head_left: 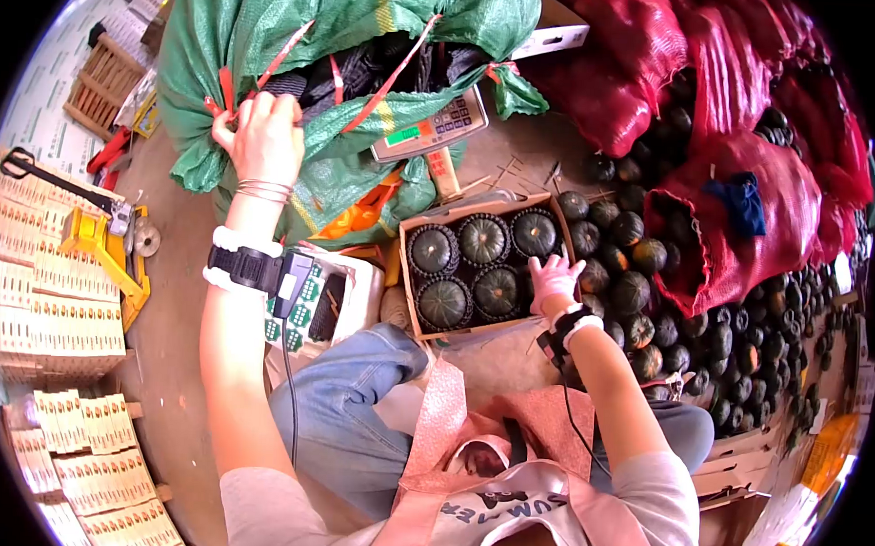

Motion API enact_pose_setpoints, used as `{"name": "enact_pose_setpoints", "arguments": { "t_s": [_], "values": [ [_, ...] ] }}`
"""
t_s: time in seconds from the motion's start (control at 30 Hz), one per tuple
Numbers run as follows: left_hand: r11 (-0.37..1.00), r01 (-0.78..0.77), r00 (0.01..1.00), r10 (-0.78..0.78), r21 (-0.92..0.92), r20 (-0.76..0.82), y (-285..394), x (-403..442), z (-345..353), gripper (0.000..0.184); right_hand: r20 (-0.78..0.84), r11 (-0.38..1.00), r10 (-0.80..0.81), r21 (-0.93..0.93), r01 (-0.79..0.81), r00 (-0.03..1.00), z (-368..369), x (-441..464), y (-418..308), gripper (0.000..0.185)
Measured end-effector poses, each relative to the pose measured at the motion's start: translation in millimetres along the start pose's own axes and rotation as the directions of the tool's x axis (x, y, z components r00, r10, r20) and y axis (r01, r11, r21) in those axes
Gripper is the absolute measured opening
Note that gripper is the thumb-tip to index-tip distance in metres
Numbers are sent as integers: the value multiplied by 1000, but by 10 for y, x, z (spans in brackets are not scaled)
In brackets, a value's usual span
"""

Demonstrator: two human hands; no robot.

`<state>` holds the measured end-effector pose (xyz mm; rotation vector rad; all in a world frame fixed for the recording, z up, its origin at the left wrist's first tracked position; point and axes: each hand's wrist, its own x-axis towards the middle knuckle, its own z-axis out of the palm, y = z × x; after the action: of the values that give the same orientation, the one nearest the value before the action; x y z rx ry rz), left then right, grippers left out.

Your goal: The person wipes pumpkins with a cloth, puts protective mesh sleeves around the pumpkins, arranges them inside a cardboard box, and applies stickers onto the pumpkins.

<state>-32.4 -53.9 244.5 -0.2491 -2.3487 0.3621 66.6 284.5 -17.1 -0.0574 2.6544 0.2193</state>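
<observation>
My left hand (260,136) is at the opening of a big green woven sack (207,78), its fingers curled. Dark netting (314,90) shows inside the sack just beyond the fingertips; what they grip is hidden. My right hand (554,281), in a pink glove, has its fingers apart over the right edge of a cardboard box (474,331). Several dark green squashes (483,239) sit in rows in the box, in black net sleeves. The box's lower right spot is partly covered by my right hand.
Loose squashes (632,293) crowd the floor right of the box, with red mesh sacks (753,209) behind. A digital scale (434,126) stands beyond the box. A white tray of green labels (304,311) lies left; stacked cartons (56,286) and a yellow tape dispenser (107,244) stand farther left.
</observation>
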Motion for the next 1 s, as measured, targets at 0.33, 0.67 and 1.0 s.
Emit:
{"name": "enact_pose_setpoints", "arguments": {
  "t_s": [0.33, 0.67, 1.0],
  "values": [
    [984, -64, 997, 56, -168, -52, -37, -294, 17, 23, -214, 930, -332, 92, 357, 919, -621, -493, -491, 79],
    [-386, 523, 763, -186, -760, 619, 232, -815, -1141, 6, -579, 304, -328, 683, 664, 747, -426, -510, -1002, 36],
    [-217, 574, 815, 249, -790, 523, 729, -967, -842, 29, -616, -281, -239, 784, 554, 751, -1411, -1194, -717, 26]
  ]
}}
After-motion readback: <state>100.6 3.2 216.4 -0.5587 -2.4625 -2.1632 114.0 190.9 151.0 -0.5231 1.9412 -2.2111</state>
